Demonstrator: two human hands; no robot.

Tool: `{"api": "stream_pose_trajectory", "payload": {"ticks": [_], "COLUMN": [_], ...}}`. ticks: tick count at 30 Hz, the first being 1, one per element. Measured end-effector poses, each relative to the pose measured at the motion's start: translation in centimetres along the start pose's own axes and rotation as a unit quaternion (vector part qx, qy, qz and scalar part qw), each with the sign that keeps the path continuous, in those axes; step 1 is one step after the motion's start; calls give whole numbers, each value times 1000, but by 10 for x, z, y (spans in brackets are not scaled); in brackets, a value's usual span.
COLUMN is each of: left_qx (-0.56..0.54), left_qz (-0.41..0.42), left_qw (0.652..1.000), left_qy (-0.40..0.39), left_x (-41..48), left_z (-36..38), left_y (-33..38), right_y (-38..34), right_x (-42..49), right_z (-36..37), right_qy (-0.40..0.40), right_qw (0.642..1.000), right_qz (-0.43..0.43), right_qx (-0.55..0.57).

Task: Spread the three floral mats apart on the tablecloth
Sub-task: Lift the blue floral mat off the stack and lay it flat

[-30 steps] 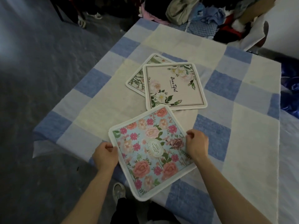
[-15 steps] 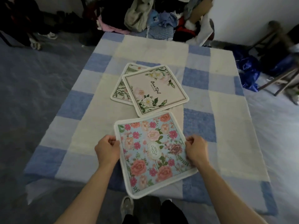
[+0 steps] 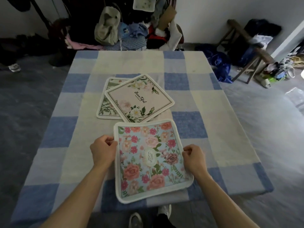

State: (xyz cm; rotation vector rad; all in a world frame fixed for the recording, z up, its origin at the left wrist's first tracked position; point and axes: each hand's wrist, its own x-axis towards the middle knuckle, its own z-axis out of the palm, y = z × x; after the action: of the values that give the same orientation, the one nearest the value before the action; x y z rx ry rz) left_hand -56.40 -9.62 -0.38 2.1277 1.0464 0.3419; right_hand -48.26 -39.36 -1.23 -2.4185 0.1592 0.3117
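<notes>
Blue rose-print mat held between the two hands at the near edge of the checked tablecloth; left hand pinches its left border, fingers curled closed on the white trim; right hand grips the right border likewise, thumb on top. The mat's near corner reaches past the table edge, toward the person's shoes, which show only in part below it. Just beyond the fingertips of both hands, touching or nearly touching the held mat's far edge, lies the cream "Beautiful" mat, turned diamond-wise; it overlaps the green-leaf mat, beyond the left hand, whose right half is hidden beneath it. Whether the held mat rests flat or is slightly lifted cannot be told; the oval label's lettering is blurred. Farther off past both hands, a heap of clothing is dim and indistinct.
</notes>
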Motion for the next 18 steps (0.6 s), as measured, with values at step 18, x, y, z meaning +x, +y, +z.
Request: {"api": "stream_pose_trajectory", "payload": {"ticks": [18], "left_qx": [54], "left_qz": [-19], "left_qw": [990], "left_qy": [-130], "left_x": [-10], "left_z": [18], "left_y": [-32], "right_y": [14], "right_x": [25], "right_z": [9], "right_qy": [-75], "right_qw": [994], "right_qz": [25], "right_qx": [-79]}}
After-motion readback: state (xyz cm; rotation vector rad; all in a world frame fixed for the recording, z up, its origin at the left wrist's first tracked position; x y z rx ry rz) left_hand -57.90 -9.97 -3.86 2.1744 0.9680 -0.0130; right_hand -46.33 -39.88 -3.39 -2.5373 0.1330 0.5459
